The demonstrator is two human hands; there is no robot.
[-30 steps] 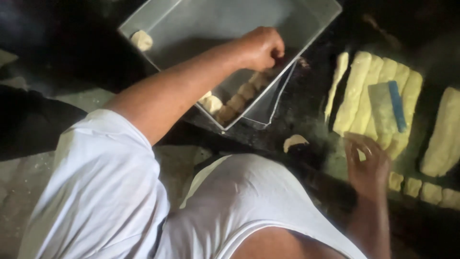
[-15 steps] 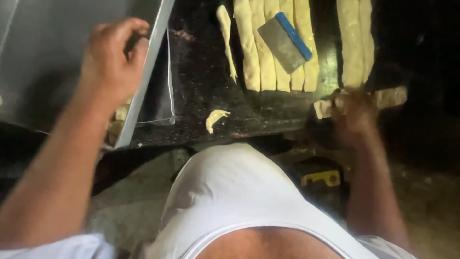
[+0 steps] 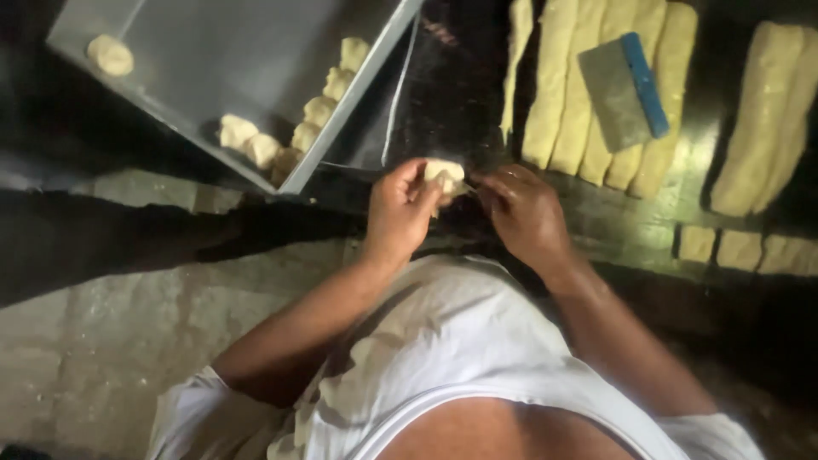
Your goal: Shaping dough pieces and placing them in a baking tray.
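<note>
You had a small piece of dough (image 3: 445, 176) pinched between both hands at the centre of the view, above the dark counter's edge. Your left hand (image 3: 400, 209) curled around it, fingers closed on its near side; your right hand (image 3: 524, 209) met it from three o'clock, fingertips nipped on its edge, as if to shape it. At eleven o'clock the metal tray (image 3: 256, 51) sat tilted within reach, shaped pieces lined along its lower rim. At one o'clock a blue-handled scraper (image 3: 622, 94) lay on the dough strips (image 3: 562, 102).
</note>
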